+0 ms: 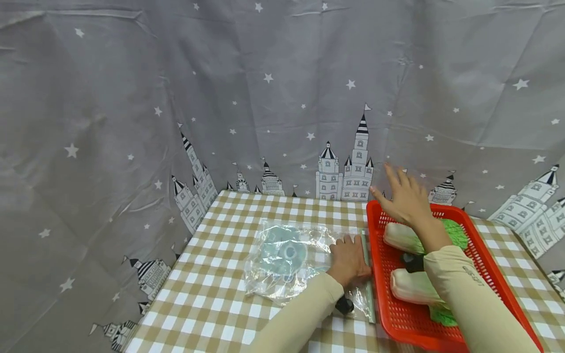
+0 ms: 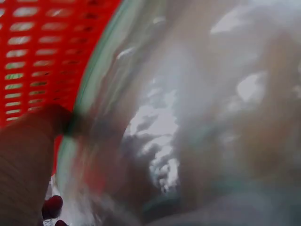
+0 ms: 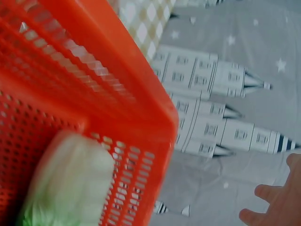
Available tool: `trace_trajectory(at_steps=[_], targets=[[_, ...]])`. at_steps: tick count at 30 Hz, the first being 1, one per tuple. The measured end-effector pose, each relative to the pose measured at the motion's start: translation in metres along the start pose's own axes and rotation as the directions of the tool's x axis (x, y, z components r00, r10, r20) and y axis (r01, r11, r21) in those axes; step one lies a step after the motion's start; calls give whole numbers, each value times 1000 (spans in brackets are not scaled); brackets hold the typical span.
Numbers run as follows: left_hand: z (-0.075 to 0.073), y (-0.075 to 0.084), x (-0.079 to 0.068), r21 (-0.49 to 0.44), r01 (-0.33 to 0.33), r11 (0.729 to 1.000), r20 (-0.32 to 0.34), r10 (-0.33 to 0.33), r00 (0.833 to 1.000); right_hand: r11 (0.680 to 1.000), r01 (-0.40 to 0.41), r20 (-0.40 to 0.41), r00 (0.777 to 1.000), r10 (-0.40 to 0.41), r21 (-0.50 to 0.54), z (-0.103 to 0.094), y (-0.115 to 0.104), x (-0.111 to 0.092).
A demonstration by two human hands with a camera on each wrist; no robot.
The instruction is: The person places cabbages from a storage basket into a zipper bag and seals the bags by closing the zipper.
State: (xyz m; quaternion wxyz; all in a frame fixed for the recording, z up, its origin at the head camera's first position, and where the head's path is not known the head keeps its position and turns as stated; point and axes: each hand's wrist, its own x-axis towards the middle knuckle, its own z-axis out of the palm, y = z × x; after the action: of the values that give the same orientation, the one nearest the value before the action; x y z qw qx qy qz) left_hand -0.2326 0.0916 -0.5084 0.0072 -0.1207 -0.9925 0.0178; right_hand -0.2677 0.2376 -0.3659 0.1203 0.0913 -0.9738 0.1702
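Observation:
My left hand (image 1: 348,260) is at the mouth of a clear zip bag (image 1: 318,240) lying on the table, its thumb and fingers gripping the plastic by the pale green zip strip (image 1: 369,294). Close up in the left wrist view, the thumb meets that strip (image 2: 87,89); the plastic is blurred. Spread fingers show on my right hand (image 1: 406,201), raised over the far end of a red basket (image 1: 379,299) and holding nothing. Two Chinese cabbages lie in the basket: a far one (image 1: 399,238) and a near one (image 1: 412,287), both partly hidden by the right arm.
A brown-and-white checked cloth (image 1: 207,274) covers the table. Behind it hangs a grey curtain (image 1: 265,122) printed with stars and castles. Pale teal shapes (image 1: 282,250) show at the bag's left part. The basket's left rim stands right beside the bag's mouth.

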Motion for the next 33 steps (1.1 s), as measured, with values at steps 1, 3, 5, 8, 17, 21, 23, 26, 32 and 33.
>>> trace_trajectory(at_steps=[1,3,5,8,17,21,23,26,32,33], targets=[[4,0,-4,3,-4,1000,17,4,1000,1000,14,5,1000,-14,10,3,-2,-4],[9,-3,-11,-18,-17,1000,54,18,998,999,38,13,999,-39,23,6,-6,-13],[10,-8,-17,-62,-24,998,86,29,996,997,68,13,998,-68,35,9,-12,-22],[9,-21,-27,-165,-27,986,89,42,995,991,124,4,992,-124,58,10,-22,-38],[-11,-76,-62,-540,-111,834,-113,59,992,942,299,9,953,-304,156,13,-55,-87],[-18,-93,-76,-589,-166,791,-203,55,978,939,315,96,939,-329,139,19,-73,-110],[-19,-100,-82,-591,-179,786,-228,50,972,938,327,154,927,-342,118,23,-82,-120],[-19,-107,-91,-597,-189,779,-253,40,967,932,353,245,899,-363,84,29,-93,-131],[-21,-113,-105,-639,-218,737,-284,37,958,889,456,321,837,-444,40,51,-106,-146],[-22,-113,-107,-648,-226,727,-289,40,957,877,479,314,829,-463,27,56,-108,-147]])
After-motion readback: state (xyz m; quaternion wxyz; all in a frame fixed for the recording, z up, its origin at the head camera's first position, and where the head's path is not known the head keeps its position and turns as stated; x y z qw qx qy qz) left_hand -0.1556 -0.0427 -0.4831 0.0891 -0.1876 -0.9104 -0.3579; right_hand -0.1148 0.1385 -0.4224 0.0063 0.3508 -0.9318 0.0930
